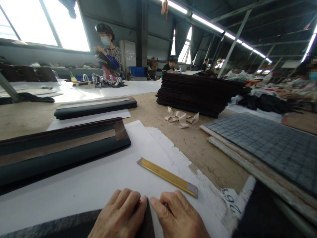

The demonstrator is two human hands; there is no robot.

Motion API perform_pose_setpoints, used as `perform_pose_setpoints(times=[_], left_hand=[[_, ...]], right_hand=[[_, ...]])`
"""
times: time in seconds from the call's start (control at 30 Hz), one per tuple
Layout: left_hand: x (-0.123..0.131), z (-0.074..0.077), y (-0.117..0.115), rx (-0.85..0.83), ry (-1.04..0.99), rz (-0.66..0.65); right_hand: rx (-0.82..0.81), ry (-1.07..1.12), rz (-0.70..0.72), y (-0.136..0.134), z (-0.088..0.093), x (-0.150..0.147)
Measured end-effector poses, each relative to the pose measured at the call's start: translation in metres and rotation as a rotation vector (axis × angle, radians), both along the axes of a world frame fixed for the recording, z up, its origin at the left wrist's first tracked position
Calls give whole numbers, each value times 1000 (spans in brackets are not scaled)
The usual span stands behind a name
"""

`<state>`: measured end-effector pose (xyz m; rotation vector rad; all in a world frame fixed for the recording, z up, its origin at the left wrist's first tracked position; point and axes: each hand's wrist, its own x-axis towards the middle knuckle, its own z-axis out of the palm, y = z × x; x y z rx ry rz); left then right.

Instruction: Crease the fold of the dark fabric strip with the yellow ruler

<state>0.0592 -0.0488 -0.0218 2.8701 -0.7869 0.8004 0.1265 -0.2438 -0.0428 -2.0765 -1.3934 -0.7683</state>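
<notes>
My left hand and right hand: fingers flat, seemingly pressing dark fabric strip; yellow ruler just beyond.

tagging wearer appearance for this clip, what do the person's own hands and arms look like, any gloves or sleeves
Both hands are bare: no gloves, rings or watch show on the left hand or the right hand. The knuckles look creased and the nails short and unpainted. Only the hands show; the wrists and forearms run off the bottom edge, so no sleeve can be seen.

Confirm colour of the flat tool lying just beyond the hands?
Yellow-gold, grey metal ends: the flat tool, clearest in the head view.
</notes>
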Motion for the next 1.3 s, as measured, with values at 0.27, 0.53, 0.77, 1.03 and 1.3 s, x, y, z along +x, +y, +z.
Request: perform_pose_setpoints(times=[0.27,0.53,0.77,1.03,1.3], left_hand=[[-4,-2,-6,-85,116,18],[-6,-1,14,-244,211,-95],[-22,1,44,-262,159,-114],[-23,4,40,-129,182,-99],[-18,9,33,-98,113,-93]], right_hand=[[7,-99,-71,7,-10,-5],[81,-153,-111,13,-13,-3],[11,-191,-4,10,-9,3],[-159,-264,152,11,13,5],[-171,-179,277,11,20,11]])
